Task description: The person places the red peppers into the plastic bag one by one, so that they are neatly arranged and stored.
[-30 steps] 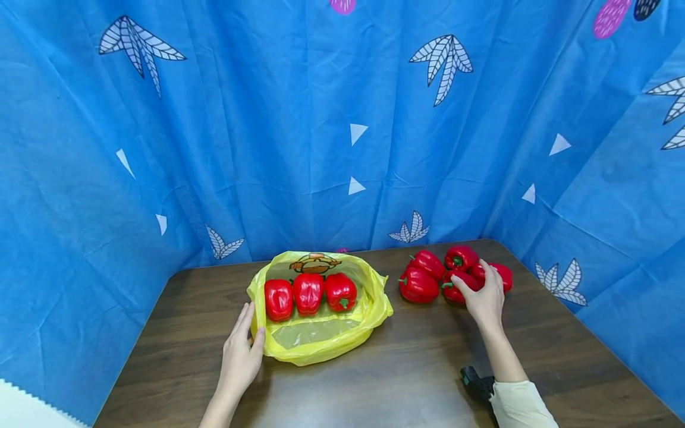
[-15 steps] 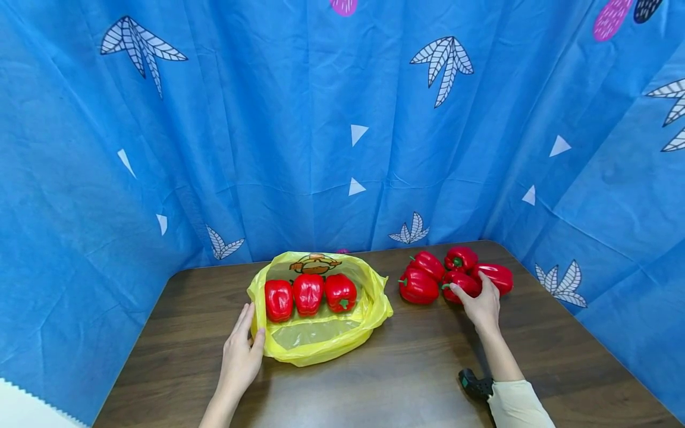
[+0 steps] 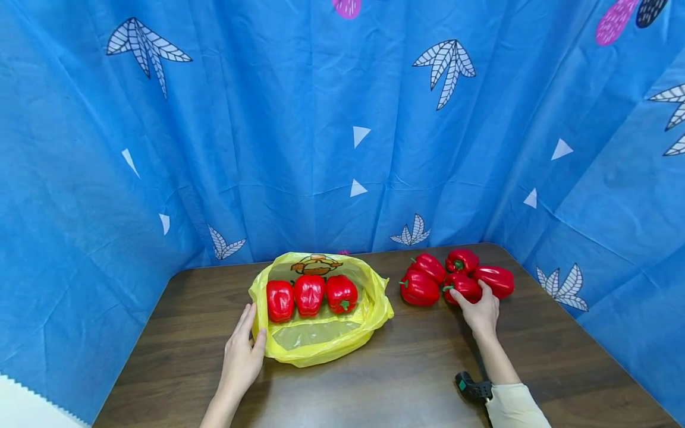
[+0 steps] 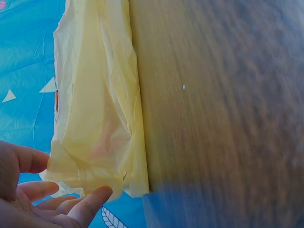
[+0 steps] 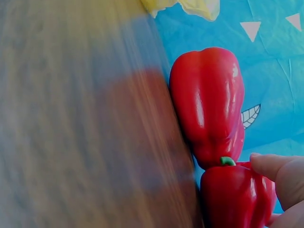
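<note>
A yellow plastic bag (image 3: 326, 353) stands on the table with its mouth open. Three red bell peppers (image 3: 309, 295) lie in a row inside it. My left hand (image 3: 241, 356) rests against the bag's left side, its fingers fairly straight; the left wrist view has its fingertips (image 4: 102, 192) right at the yellow plastic. On the right, my right hand (image 3: 481, 310) holds the nearest red bell pepper (image 3: 464, 288) of a group, with thumb and fingers spread around its sides. The held bell pepper's green stem (image 5: 227, 161) shows close to my fingers in the right wrist view.
Several other red bell peppers (image 3: 420, 288) lie close around the held one, including a long one (image 3: 495, 280) to its right. A blue patterned curtain (image 3: 332, 148) hangs behind the brown table (image 3: 396, 380). A black device (image 3: 473, 386) sits at the right wrist.
My right hand has shifted slightly left and toward me, its fingers settling around the near bell pepper. The left hand and the bag keep their places.
</note>
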`<state>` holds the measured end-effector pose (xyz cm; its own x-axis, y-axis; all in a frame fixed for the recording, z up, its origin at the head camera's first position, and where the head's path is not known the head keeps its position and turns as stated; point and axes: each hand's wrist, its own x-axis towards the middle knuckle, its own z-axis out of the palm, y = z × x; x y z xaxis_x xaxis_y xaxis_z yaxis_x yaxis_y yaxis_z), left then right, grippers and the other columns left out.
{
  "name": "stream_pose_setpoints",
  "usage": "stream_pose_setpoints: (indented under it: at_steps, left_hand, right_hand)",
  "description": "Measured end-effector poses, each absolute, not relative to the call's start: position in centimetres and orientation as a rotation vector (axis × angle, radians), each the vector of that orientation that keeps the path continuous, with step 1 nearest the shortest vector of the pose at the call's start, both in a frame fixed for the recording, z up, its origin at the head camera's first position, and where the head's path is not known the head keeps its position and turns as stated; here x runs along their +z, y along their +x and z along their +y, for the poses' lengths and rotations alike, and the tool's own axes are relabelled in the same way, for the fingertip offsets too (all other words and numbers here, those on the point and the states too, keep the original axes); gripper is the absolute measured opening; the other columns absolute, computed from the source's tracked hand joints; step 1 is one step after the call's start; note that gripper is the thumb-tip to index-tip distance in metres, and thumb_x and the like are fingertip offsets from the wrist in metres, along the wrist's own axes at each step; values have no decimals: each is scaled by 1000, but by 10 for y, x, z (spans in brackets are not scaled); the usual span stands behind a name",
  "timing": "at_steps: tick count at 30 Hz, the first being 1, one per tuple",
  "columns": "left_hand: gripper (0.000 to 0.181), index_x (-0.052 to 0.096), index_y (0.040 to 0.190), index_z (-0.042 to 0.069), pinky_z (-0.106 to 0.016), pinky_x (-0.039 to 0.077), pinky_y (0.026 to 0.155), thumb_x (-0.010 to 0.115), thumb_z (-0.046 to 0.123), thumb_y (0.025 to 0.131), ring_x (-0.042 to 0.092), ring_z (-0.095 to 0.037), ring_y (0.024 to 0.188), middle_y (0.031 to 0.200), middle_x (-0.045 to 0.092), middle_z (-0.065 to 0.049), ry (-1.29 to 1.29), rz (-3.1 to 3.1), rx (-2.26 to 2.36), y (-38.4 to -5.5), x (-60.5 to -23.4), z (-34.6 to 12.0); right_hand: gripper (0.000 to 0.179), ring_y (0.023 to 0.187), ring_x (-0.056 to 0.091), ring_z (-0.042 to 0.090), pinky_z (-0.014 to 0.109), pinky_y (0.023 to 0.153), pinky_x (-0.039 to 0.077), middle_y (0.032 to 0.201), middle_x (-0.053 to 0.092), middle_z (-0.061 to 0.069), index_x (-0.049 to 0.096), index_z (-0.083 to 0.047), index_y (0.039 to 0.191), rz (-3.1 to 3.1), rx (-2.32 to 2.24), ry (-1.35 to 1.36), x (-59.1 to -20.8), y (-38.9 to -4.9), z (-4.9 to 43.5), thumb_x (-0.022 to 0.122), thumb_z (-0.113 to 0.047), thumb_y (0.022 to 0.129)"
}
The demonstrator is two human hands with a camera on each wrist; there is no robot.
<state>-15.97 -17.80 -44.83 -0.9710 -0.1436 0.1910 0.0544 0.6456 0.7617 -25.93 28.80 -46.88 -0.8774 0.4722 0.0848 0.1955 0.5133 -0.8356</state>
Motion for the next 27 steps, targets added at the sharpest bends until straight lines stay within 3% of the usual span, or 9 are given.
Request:
stream_pose_setpoints:
  at_steps: [8, 27]
  left_hand:
    - [60, 28, 152, -2, -56, 34, 110, 50, 8, 97, 29, -45, 143, 159, 24, -24, 72, -2624, -1227, -159, -449, -179]
    - [60, 27, 152, -1, -52, 40, 104, 50, 8, 97, 29, -43, 143, 160, 22, -23, 91, -2625, -1246, -160, -447, -178]
  right_hand:
    - [86, 132, 28, 50, 64, 106, 32, 145, 31, 33, 25, 0, 153, -2443, 1306, -574, -470, -260, 286, 70, -34, 88]
    - [83, 133, 29, 51, 64, 104, 38, 147, 32, 32, 25, -3, 154, -2424, 1302, -562, -461, -257, 286, 70, -29, 89]
